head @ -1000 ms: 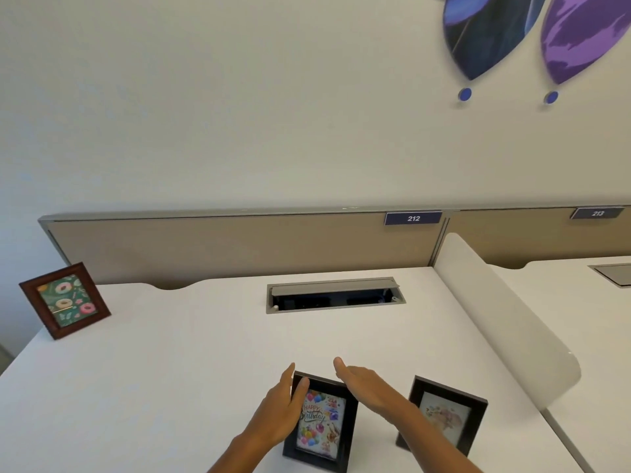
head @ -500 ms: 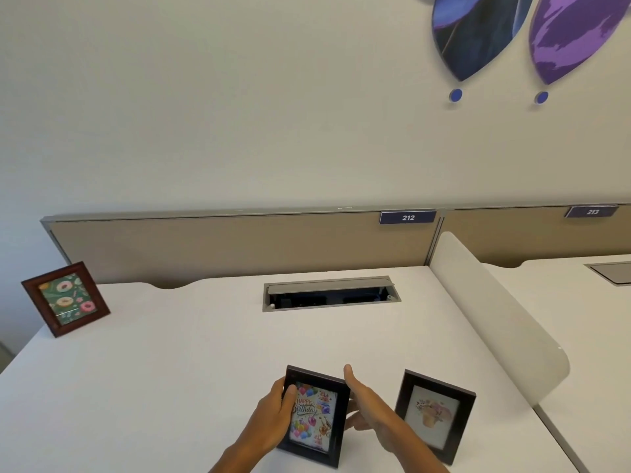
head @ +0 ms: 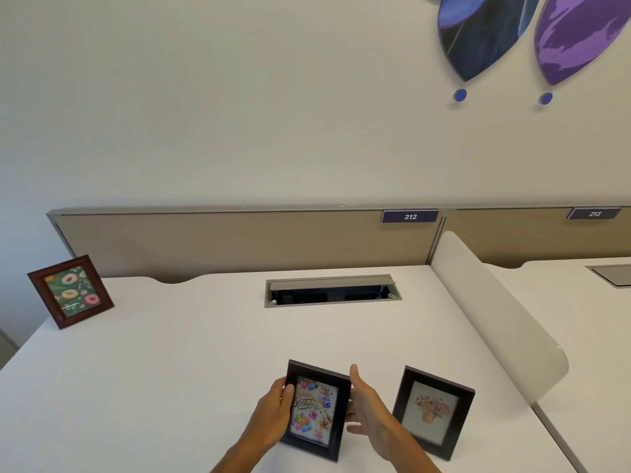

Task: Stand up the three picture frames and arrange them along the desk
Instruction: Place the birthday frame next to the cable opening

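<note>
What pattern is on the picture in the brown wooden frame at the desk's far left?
Doughnuts on a green background, in the brown wooden frame; seen in the head view.

**Three frames upright on a white desk, the middle one held in both hands**

The birthday frame (head: 314,409) stands near the front edge of the desk (head: 191,349), black-bordered. The left hand (head: 273,413) grips its left edge, thumb on the front border; the right hand (head: 367,409) lies along its right edge, fingers spread — whether it grips cannot be told. Just beside it, to the right, stands the flower frame (head: 433,411), apart from both hands. The donut frame (head: 70,291) — brown wood, tilted back — stands at the far left corner. A cable hatch (head: 332,290) sits open mid-desk.
</note>
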Tool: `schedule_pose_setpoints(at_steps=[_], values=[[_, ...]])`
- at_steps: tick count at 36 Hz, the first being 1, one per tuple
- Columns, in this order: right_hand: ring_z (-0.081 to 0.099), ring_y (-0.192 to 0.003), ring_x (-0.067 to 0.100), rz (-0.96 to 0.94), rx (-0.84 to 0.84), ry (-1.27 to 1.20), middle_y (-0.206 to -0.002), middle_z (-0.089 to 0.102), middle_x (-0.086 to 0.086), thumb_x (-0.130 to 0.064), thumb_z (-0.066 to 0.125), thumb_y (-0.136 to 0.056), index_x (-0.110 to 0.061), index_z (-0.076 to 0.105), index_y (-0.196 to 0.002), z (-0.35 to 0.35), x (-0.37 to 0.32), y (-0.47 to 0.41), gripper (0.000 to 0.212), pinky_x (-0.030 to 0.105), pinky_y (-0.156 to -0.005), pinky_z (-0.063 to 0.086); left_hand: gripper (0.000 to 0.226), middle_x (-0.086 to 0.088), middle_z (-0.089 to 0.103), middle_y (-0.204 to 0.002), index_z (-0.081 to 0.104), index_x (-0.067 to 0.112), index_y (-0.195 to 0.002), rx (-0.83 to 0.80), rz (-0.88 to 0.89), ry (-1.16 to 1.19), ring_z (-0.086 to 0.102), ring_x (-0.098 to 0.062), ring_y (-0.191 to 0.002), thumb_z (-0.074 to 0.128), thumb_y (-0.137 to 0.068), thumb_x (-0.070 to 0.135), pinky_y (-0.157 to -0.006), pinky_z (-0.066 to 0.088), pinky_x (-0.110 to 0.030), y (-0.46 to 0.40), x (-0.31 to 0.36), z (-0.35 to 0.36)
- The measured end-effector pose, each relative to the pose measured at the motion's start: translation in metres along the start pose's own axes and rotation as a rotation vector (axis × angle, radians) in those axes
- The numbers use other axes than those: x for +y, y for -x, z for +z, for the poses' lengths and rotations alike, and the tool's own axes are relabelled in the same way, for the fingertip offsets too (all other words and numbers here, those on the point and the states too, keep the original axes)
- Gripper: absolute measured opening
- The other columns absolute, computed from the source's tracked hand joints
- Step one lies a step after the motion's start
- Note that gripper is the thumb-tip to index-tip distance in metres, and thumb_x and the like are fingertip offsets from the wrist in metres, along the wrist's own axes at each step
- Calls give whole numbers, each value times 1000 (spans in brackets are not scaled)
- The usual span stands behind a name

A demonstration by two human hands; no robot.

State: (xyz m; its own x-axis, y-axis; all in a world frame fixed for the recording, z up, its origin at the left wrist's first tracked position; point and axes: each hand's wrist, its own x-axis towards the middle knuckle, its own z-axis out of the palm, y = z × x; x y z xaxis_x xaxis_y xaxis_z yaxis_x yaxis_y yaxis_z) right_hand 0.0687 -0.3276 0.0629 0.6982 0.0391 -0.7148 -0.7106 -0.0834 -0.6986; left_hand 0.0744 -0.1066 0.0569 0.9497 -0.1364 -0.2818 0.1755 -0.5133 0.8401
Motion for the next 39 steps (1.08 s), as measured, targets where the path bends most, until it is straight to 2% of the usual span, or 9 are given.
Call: schedule_pose_setpoints(at_steps=[4,7,11,16,20,24,29,35,39], values=[[66,-126,29,-8,6,-58,-130,76,9,-92,23,-90,-23,72,-131,3,3,-1,94,55,-121,41,40,8,59,-121,42,20,-144,20,6,-11,61,-10,-105,29,-110,36,-74,55,-11,1,0,1],[70,-124,30,-33,25,-93,-128,78,9,-96,30,-83,-24,73,-132,6,5,0,97,55,-116,49,39,8,59,-119,44,20,-143,34,5,-11,61,-10,-105,30,-110,35,-81,55,-17,2,1,1],[72,-122,30,-69,10,-103,-126,80,7,-93,30,-86,-28,73,-134,12,6,3,91,55,-112,53,37,7,59,-119,47,19,-141,69,-4,2,60,-9,-105,31,-111,33,-87,54,-20,4,0,-2],[73,-120,29,-109,14,-95,-124,81,5,-93,30,-86,-31,74,-132,19,-1,6,89,55,-110,55,38,7,60,-120,48,20,-142,92,4,13,60,-9,-107,31,-111,32,-76,53,-12,4,-4,-12],[73,-121,29,-136,12,-84,-125,80,4,-93,31,-86,-32,73,-133,28,-13,6,88,57,-110,54,37,1,64,-129,50,20,-142,112,6,37,62,-12,-114,32,-111,31,-87,58,-22,3,-5,-24],[71,-122,30,-152,5,-70,-130,77,5,-90,28,-90,-31,70,-136,39,-28,4,85,57,-112,53,36,4,64,-128,51,22,-141,142,16,72,62,-12,-113,33,-111,28,-76,55,-13,2,-6,-39],[70,-124,31,-163,-12,-50,-133,75,6,-89,28,-91,-31,68,-138,53,-45,-4,84,61,-115,50,36,4,65,-128,55,22,-141,191,13,115,61,-13,-115,34,-111,22,-78,56,-14,1,-8,-60],[69,-125,31,-169,-36,-21,-133,76,6,-88,26,-93,-30,68,-139,78,-67,-18,85,59,-115,50,35,9,64,-119,59,20,-139,235,3,126,61,-10,-108,40,-110,16,-63,52,-4,-4,-16,-90],[69,-126,31,-168,-50,0,-133,76,6,-86,24,-97,-30,67,-139,97,-80,-30,82,59,-116,49,36,7,65,-121,60,19,-141,251,-18,110,59,-12,-110,43,-109,15,-80,54,-13,-13,-21,-112]])
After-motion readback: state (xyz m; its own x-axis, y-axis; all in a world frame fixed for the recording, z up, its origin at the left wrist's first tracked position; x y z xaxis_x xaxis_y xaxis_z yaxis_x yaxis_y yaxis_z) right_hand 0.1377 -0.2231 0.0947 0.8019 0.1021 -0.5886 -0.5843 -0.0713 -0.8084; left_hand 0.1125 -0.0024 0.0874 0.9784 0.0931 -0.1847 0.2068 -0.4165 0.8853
